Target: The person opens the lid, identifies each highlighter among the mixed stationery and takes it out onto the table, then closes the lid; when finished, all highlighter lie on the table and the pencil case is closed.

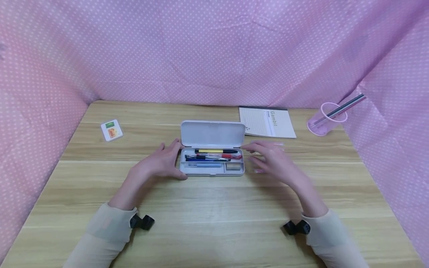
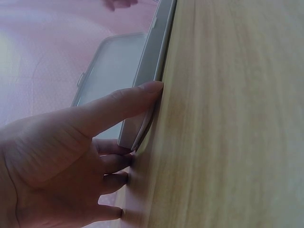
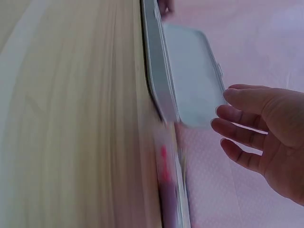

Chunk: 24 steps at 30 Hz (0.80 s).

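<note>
A pale grey pencil case [image 1: 213, 134] lies on the table with its hinged lid tipped back. Its long compartment has several pens, including a yellow-and-black one [image 1: 210, 151]. In front of these are a light blue stick-like item [image 1: 204, 165] and, in a small compartment, a greyish block [image 1: 232, 166]. My left hand [image 1: 160, 162] grips the case's left end, thumb on the front corner and fingers towards the back. Beside the right end hovers my right hand [image 1: 275, 160], fingers loosely bent with nothing between them. A clear item with pink parts [image 1: 277, 143] is mostly hidden beneath it.
A notepad [image 1: 268, 122] lies behind the case to the right. At the table's right back stands a pink cup [image 1: 320, 124] with dark sticks in it. A white square card [image 1: 112, 130] lies at the left. Pink dotted cloth [image 1: 214, 52] surrounds the table's back and sides.
</note>
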Tool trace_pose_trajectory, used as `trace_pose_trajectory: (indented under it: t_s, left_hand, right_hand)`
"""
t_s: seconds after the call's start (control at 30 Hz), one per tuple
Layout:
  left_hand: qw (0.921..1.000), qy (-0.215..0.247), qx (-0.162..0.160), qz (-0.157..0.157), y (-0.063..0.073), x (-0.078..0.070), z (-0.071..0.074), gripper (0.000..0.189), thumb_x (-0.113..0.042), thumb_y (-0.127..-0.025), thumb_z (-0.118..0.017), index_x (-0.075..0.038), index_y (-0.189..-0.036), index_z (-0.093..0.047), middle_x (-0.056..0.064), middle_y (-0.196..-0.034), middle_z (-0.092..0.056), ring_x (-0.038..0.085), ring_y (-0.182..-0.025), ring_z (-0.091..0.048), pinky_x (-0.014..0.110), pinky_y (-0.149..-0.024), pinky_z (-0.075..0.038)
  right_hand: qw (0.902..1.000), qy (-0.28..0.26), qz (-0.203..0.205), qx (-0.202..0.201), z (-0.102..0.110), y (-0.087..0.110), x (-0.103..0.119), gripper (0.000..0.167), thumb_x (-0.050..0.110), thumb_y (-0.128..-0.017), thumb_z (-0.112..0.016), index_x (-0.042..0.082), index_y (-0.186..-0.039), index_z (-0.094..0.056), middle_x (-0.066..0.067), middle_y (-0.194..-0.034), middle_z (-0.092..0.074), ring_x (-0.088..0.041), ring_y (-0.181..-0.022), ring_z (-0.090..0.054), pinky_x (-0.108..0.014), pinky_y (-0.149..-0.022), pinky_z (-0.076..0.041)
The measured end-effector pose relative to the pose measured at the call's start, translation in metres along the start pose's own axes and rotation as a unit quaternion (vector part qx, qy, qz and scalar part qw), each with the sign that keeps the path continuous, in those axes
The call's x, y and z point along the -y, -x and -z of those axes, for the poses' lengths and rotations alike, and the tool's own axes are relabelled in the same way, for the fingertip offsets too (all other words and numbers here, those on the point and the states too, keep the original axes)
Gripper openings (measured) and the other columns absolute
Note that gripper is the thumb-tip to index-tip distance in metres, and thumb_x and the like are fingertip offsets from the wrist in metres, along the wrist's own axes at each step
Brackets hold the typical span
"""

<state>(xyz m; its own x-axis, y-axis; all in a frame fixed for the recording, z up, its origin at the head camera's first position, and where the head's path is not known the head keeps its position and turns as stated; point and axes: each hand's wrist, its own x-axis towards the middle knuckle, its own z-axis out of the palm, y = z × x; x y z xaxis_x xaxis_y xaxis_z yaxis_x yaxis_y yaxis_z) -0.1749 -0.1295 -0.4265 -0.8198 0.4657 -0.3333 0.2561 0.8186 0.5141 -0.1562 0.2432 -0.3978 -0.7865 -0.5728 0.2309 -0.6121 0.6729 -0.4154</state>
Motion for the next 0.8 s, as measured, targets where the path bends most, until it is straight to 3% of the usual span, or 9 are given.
trace_pose_trajectory:
  t_s: [0.2,0.43,0.63,0.8]
  left_hand:
    - [1.0000,-0.003,-0.002,0.001,0.000,0.000,0.000,0.097,-0.044,-0.075,-0.087,-0.008,-0.148,-0.034,0.029,-0.170,-0.011,0.043,-0.160,-0.011,0.065,-0.131,0.000]
    - [0.9999,-0.012,-0.002,0.009,0.000,-0.001,0.000,0.095,-0.044,-0.075,-0.087,-0.009,-0.146,-0.034,0.029,-0.171,-0.012,0.043,-0.160,-0.015,0.065,-0.131,-0.002]
    - [0.9999,-0.008,-0.001,0.014,0.000,-0.001,-0.001,0.095,-0.045,-0.075,-0.087,-0.010,-0.147,-0.035,0.028,-0.171,-0.011,0.047,-0.159,-0.014,0.066,-0.130,-0.003]
    - [0.9999,-0.008,-0.003,0.013,0.000,-0.002,0.000,0.097,-0.045,-0.076,-0.086,-0.009,-0.148,-0.034,0.028,-0.171,-0.011,0.046,-0.159,-0.015,0.066,-0.130,-0.003]
  right_hand:
    - [0.9981,-0.012,0.049,0.037,-0.023,-0.022,0.027,0.038,0.012,-0.092,-0.077,0.012,-0.129,-0.070,-0.006,-0.119,-0.075,-0.020,-0.105,-0.072,-0.038,-0.091,-0.062]
    - [0.9938,0.021,0.061,0.091,-0.041,-0.042,0.051,0.043,0.020,-0.095,-0.074,0.017,-0.137,-0.066,-0.004,-0.125,-0.073,-0.019,-0.113,-0.071,-0.037,-0.097,-0.061]
    - [0.9900,0.029,0.055,0.127,-0.051,-0.046,0.061,0.045,0.022,-0.097,-0.072,0.021,-0.141,-0.062,-0.003,-0.132,-0.071,-0.019,-0.122,-0.068,-0.038,-0.105,-0.058]
    - [0.9889,0.040,0.061,0.129,-0.056,-0.045,0.063,0.045,0.020,-0.095,-0.074,0.019,-0.139,-0.064,-0.003,-0.131,-0.072,-0.017,-0.121,-0.068,-0.036,-0.105,-0.057]
